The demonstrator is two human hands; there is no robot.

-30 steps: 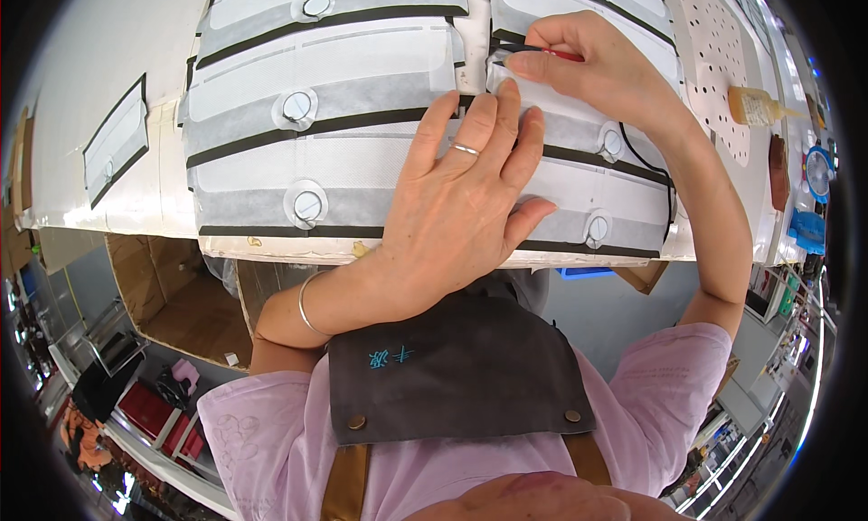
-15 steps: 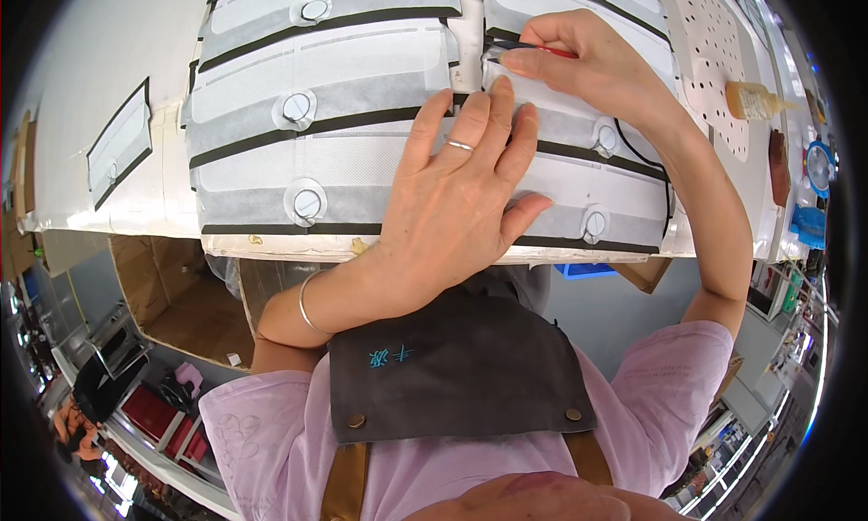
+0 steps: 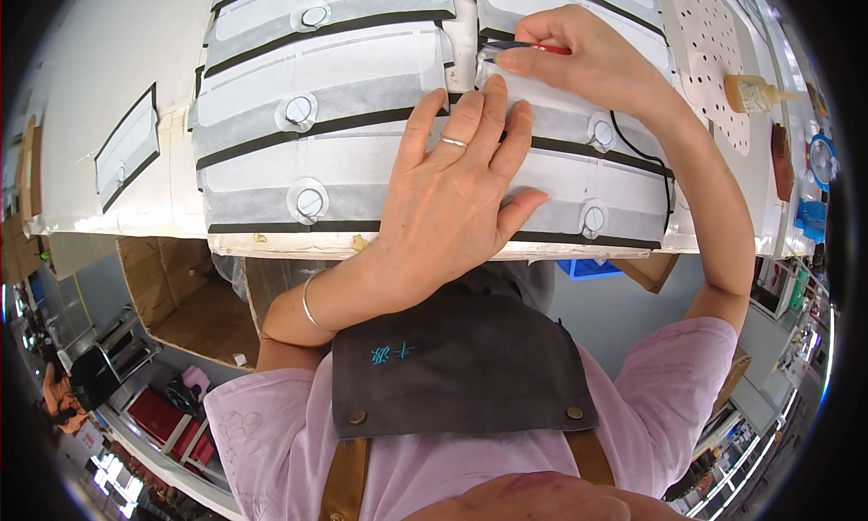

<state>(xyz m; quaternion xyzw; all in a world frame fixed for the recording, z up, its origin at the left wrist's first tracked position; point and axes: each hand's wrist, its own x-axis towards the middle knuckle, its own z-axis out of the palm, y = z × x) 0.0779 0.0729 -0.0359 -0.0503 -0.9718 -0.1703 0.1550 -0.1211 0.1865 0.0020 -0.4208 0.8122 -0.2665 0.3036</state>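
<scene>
My right hand (image 3: 588,65) pinches a slim tool (image 3: 549,48) with a red handle and a dark, narrow front end. Its tip points left, at the left edge of a white fabric panel (image 3: 551,96) in the right column. My left hand (image 3: 457,187) lies flat with fingers spread, pressing across the near panels and the gap between the two columns. Each panel has black edging, a grey band and a round white disc, such as this disc (image 3: 309,203). A thin black cord (image 3: 633,150) runs from beneath my right wrist toward the table's front edge.
One small black-edged panel (image 3: 127,150) lies apart at the left. A perforated white board (image 3: 705,60) and an amber bottle (image 3: 749,94) are on the right. Below the table stand a cardboard box (image 3: 181,295) and a blue bin (image 3: 589,268).
The view has shifted slightly. Both hands keep nearly the same place on the panels, and the tool stays in my right hand.
</scene>
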